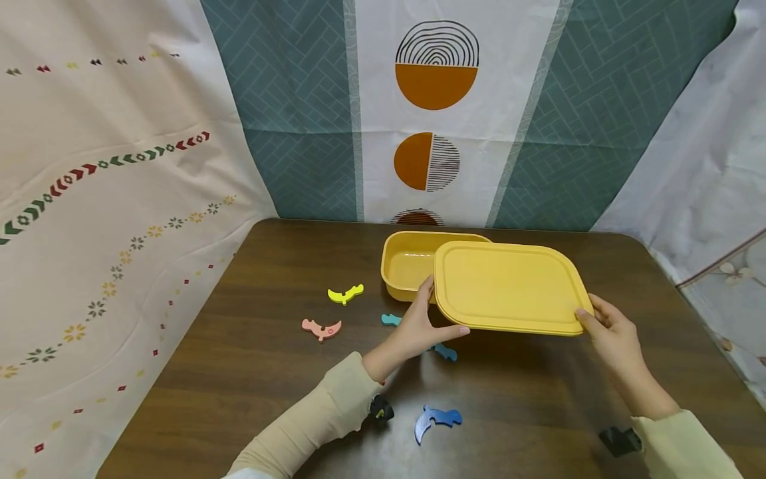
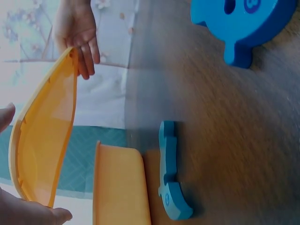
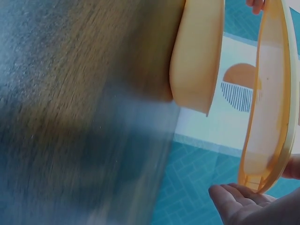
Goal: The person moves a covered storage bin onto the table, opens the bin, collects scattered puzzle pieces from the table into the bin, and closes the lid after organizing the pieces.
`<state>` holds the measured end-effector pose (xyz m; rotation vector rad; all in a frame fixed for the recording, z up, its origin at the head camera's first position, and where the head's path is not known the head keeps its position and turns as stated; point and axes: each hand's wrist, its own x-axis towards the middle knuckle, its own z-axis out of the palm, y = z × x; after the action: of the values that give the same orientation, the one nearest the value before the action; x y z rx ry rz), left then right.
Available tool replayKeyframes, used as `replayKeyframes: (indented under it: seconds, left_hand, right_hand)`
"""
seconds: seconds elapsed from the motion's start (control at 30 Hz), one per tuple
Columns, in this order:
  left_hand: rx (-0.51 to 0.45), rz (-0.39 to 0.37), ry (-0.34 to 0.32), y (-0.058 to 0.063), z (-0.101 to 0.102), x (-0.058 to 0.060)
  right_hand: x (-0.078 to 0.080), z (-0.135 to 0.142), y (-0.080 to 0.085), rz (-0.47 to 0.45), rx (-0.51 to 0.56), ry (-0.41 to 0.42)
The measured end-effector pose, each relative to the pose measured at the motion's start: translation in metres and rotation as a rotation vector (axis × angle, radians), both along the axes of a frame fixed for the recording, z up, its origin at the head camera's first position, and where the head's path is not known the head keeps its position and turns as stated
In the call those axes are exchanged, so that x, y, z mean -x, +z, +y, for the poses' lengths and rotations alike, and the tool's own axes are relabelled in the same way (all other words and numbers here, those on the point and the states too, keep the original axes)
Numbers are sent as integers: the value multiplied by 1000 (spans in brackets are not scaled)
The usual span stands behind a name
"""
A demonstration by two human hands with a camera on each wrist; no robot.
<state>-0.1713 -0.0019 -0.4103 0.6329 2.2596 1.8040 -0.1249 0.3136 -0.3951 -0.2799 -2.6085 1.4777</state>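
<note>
A yellow plastic lid [image 1: 509,287] is held in the air by both hands, overlapping the right part of an open yellow box [image 1: 397,291] in the head view. My left hand [image 1: 413,332] grips the lid's left end between thumb and fingers. At the opposite end my right hand [image 1: 613,336] pinches the edge, thumb on top and fingers underneath. The lid's hollow underside [image 3: 272,93] shows in the right wrist view, apart from the box. Below my left hand lie a teal curved piece [image 2: 168,164] and a blue one [image 2: 253,23], partly hidden in the head view.
Left of the box lie a yellow curved piece [image 1: 345,294] and a pink one [image 1: 321,329]. A dark blue piece [image 1: 437,420] is near the front of the brown wooden table [image 1: 239,372]. Patterned cloths [image 1: 299,100] hang behind the table and at its sides.
</note>
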Motion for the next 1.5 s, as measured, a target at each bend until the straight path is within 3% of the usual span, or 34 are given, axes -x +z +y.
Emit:
replayKeyframes:
  seconds: [0.27,0.67,0.87,1.1,1.5]
  left_hand:
    - [-27,57,-12,0,7,-6]
    - [28,54,-29,-4,15,-14]
    - [59,56,-67,-6,18,-18]
    - [68,48,-111,-7,24,-23]
    - [97,-14,-197,-10,26,-32]
  right_hand:
    - [-11,7,0,22,-18,-1]
    - [-21,16,-4,43,10,-36]
    - [-26,24,-6,49,67,-46]
    - [-33,34,-10,40,34,-50]
    - [-44,46,-18,20,90,-52]
